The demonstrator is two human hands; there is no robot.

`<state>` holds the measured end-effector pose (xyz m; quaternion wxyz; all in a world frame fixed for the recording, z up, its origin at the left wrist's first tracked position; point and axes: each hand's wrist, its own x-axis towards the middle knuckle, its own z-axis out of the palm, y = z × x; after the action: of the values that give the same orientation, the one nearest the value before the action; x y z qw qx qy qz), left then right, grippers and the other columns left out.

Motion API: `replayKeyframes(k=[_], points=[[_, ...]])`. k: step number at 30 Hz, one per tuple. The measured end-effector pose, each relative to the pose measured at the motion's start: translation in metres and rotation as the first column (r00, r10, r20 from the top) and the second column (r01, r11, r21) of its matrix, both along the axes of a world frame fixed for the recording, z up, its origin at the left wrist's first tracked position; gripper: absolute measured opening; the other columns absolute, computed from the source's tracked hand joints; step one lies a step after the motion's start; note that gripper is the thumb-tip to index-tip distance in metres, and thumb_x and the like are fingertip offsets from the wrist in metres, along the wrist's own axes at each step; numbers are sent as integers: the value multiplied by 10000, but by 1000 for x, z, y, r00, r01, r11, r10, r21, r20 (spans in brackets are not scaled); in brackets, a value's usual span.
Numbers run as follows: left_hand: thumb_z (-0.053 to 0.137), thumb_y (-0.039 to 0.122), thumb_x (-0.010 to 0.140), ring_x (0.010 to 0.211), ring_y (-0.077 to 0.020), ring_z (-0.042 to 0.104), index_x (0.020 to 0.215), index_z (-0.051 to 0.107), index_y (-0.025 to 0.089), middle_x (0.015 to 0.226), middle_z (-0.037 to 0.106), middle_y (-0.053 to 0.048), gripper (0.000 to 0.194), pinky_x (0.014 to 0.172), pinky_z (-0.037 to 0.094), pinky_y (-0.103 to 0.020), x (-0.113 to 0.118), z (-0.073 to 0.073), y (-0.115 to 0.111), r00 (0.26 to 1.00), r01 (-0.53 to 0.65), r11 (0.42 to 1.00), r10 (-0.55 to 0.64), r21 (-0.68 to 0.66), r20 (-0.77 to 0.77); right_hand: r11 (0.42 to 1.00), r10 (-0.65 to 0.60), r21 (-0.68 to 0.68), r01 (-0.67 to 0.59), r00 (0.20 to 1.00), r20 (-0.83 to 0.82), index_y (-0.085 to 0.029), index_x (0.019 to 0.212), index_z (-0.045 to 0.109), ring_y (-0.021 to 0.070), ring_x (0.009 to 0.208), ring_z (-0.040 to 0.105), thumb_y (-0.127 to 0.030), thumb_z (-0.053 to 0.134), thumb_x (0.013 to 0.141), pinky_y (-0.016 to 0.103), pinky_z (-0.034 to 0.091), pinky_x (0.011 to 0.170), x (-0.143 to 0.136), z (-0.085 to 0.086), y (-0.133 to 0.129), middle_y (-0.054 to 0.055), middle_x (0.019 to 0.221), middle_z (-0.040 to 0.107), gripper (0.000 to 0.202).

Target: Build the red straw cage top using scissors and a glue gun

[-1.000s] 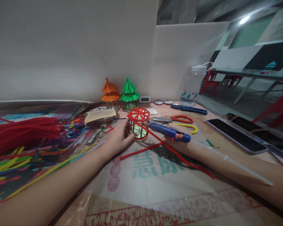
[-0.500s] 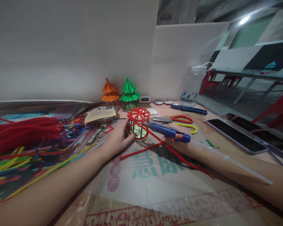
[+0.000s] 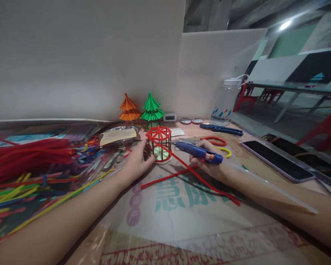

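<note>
My left hand [image 3: 139, 158] grips the left side of a small round frame [image 3: 160, 134], with a red spoked top, dark uprights and a pale green base. In my right hand [image 3: 206, 162] is a blue glue gun [image 3: 198, 151], its nozzle pointing left at the frame's right side. A clear glue stick [image 3: 276, 191] sticks out of the gun's back over my right forearm. One long red pipe cleaner [image 3: 191, 170] runs from the frame's top down to the right. Under it lies another red pipe cleaner [image 3: 165, 177] on the table.
Behind stand an orange pagoda [image 3: 129, 108] and a green pagoda [image 3: 152, 108]. Bundled red pipe cleaners [image 3: 30, 156] and coloured scraps lie left. Scissors [image 3: 213, 140], pliers [image 3: 220, 129], a phone [image 3: 277, 160] and a water bottle [image 3: 224, 103] are on the right.
The frame, with my left hand on it, has shifted slightly left. The long pipe cleaner's free end has moved left and up. The glue gun stays close to the frame.
</note>
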<state>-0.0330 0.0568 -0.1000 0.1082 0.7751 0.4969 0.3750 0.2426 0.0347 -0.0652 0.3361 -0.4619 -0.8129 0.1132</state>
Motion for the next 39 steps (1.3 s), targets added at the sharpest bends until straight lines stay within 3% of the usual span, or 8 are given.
replayKeyframes(k=[4,7,14,23,28,31,34,39], points=[[574,313,871,847,-224,637,1183,515,151,950,658,-71,357,763,520,-350,0,0,1,1000,-12,1000,12,5,-9,997,68,-20,-77,954,-290,-228,981,546,195,802,663,-500,489,952,340,532,722,10,-5,22,46,910,698,280],[575,288,863,854,-222,640,1188,510,152,966,662,-75,359,782,524,-354,1,-2,3,1000,-7,1000,6,21,2,996,9,-81,-25,981,-195,-202,893,657,214,893,678,-533,432,974,342,529,804,16,7,52,65,946,722,409],[579,295,853,819,-217,642,1110,525,167,942,664,-69,292,750,524,-348,0,-5,4,1000,-23,999,23,26,-10,954,-213,-198,224,974,76,-175,1034,739,247,898,692,-468,694,838,319,514,783,12,37,131,93,966,766,355],[578,281,846,794,-214,643,1214,505,165,942,675,-66,393,716,520,-337,0,-5,4,999,-36,999,36,17,-28,936,-153,-276,217,960,235,-127,974,717,200,759,697,-394,566,951,269,501,667,7,4,173,127,907,766,307],[577,303,855,849,-230,660,1237,496,159,1017,688,-90,416,733,522,-347,-1,-7,6,1000,-27,1000,27,13,-14,934,-230,-175,311,900,371,-96,1154,650,290,955,687,-468,646,889,316,489,747,20,3,169,216,1121,721,457],[580,306,857,853,-235,655,1196,515,160,1024,684,-98,375,739,522,-357,-2,-8,6,1000,-28,1000,28,4,-15,926,-298,-79,369,843,448,-91,1074,659,348,970,672,-468,664,871,356,464,756,29,13,152,259,1073,712,428],[586,296,858,860,-237,648,1185,515,160,1011,676,-93,361,762,520,-369,-2,-8,6,999,-34,999,34,-7,-17,936,-305,-11,353,825,475,-138,1021,652,304,919,673,-459,542,948,332,436,737,26,32,124,199,999,726,347],[583,279,869,904,-237,647,1156,526,155,1017,667,-93,317,811,522,-375,-2,-7,4,1000,-2,1000,2,3,-13,984,81,-174,-24,941,329,-215,863,574,172,681,618,-544,442,976,260,375,603,-15,61,57,36,783,711,373]])
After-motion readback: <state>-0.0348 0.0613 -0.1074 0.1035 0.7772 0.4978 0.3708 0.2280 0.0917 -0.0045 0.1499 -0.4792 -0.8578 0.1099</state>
